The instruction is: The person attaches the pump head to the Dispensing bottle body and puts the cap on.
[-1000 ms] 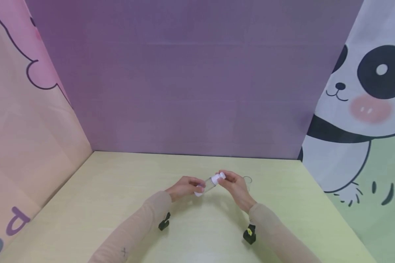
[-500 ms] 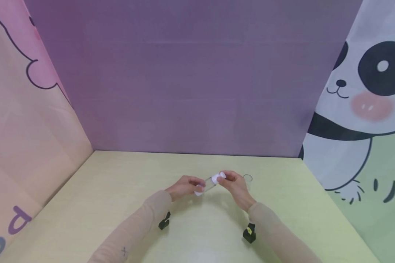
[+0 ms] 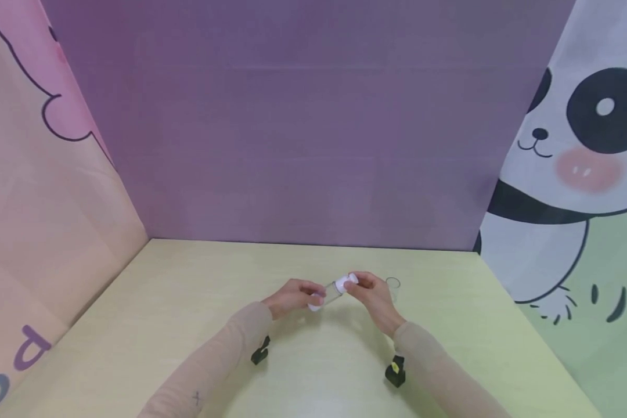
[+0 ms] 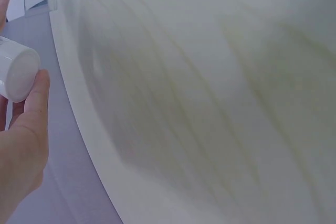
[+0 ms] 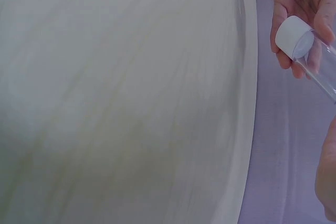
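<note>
Both hands hold a small clear cylindrical bottle (image 3: 332,292) with white ends, tilted above the table in the head view. My left hand (image 3: 289,299) grips its lower end, around the white base (image 5: 294,38) seen in the right wrist view. At the upper end, the fingers and thumb of my right hand (image 3: 378,303) pinch the white top (image 3: 346,283). The left wrist view shows the round white end (image 4: 21,72) against the left fingers. Part of the bottle's clear body is hidden behind the left fingers.
A clear cup (image 3: 393,283) stands just behind the right hand, partly covered by it. The pale wooden table (image 3: 198,273) meets a purple backdrop (image 3: 313,145) at the back. Printed cloth panels flank both sides. Black wrist devices (image 3: 395,371) hang below the sleeves.
</note>
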Motion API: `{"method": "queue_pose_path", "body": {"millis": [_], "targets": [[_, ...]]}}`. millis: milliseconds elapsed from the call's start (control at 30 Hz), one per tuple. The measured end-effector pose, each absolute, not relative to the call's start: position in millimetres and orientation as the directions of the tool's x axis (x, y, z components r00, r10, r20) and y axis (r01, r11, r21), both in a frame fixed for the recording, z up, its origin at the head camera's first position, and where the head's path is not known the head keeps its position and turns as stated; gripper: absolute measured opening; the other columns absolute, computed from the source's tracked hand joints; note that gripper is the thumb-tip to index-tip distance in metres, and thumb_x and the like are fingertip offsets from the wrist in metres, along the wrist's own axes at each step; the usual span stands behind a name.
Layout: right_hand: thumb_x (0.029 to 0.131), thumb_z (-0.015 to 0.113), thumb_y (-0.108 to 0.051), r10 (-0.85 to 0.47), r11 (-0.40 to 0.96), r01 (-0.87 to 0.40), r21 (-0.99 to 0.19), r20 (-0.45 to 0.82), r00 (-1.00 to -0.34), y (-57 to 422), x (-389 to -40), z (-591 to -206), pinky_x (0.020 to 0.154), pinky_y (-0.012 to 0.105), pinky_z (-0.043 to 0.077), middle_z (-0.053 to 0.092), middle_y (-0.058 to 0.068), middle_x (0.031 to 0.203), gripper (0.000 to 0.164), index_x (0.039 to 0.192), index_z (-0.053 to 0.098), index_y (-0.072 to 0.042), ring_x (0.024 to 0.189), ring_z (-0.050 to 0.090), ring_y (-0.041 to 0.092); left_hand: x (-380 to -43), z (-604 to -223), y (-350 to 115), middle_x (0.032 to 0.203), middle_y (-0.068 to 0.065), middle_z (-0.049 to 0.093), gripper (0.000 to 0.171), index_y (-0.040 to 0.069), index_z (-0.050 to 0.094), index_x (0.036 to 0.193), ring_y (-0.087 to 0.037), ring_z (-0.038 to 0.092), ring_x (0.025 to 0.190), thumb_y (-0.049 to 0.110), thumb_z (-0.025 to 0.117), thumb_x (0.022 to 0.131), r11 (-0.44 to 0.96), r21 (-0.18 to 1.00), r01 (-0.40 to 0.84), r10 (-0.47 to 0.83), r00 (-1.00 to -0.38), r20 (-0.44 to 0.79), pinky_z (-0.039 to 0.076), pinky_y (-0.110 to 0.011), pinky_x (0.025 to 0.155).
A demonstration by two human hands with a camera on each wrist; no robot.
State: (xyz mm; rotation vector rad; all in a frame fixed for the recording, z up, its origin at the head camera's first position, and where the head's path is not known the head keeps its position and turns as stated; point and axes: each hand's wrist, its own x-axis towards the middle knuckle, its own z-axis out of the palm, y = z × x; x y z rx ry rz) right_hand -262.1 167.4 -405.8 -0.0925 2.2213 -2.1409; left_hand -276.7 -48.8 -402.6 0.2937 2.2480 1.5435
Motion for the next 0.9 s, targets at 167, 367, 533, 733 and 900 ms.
{"method": "queue_pose_path", "body": {"millis": [167,367,533,733,900], "targets": [[0.079,0.071,-0.021,-0.078,0.029,-0.004,-1.0,0.002,-0.997,167.1,-260.4,-405.4,0.093,0.037,0.046,0.061,0.009,0.107,0.046,0.119,0.055,-0.004,0.094,0.058,0.016,-274.8,-402.0,-48.5,0.119,-0.008,0.06,0.037,0.01,0.061,0.117,-0.018,0.056,0.1,0.018,0.068,0.082,0.365,0.93,-0.05,0.389,-0.899,-0.201,0.048,-0.035,0.088],[0.079,0.071,-0.022,-0.084,0.034,0.004,-0.999,-0.007,-0.996,167.2,-258.8,-404.6,0.095,0.039,0.044,0.061,0.01,0.11,0.048,0.12,0.055,-0.004,0.096,0.058,0.017,-274.4,-401.1,-47.6,0.12,-0.008,0.059,0.035,0.011,0.062,0.117,-0.018,0.055,0.101,0.018,0.068,0.082,0.361,0.931,-0.056,0.383,-0.901,-0.203,0.048,-0.036,0.088],[0.081,0.069,-0.018,-0.11,0.024,-0.005,-1.0,0.002,-0.994,167.6,-256.6,-403.1,0.096,0.036,0.044,0.06,0.011,0.117,0.044,0.121,0.054,-0.006,0.102,0.058,0.017,-275.3,-401.6,-47.9,0.12,-0.007,0.059,0.036,0.011,0.062,0.117,-0.019,0.055,0.101,0.02,0.068,0.082,0.368,0.928,-0.062,0.374,-0.904,-0.208,0.047,-0.036,0.089],[0.084,0.063,-0.008,-0.196,-0.038,-0.045,-0.998,0.051,-0.979,168.5,-257.0,-401.4,0.099,0.034,0.041,0.053,0.012,0.131,0.048,0.129,0.047,-0.003,0.116,0.053,0.018,-276.2,-402.6,-47.9,0.121,-0.009,0.059,0.038,0.01,0.062,0.117,-0.019,0.055,0.101,0.019,0.069,0.082,0.364,0.93,-0.057,0.375,-0.905,-0.202,0.048,-0.036,0.088],[0.086,0.058,-0.003,-0.238,-0.085,-0.06,-0.995,0.079,-0.968,169.0,-256.0,-399.8,0.102,0.033,0.038,0.049,0.013,0.135,0.048,0.131,0.044,-0.002,0.118,0.051,0.015,-276.9,-402.0,-47.4,0.121,-0.008,0.059,0.036,0.012,0.063,0.116,-0.02,0.055,0.101,0.021,0.069,0.081,0.372,0.926,-0.06,0.366,-0.908,-0.206,0.048,-0.036,0.088]]}}
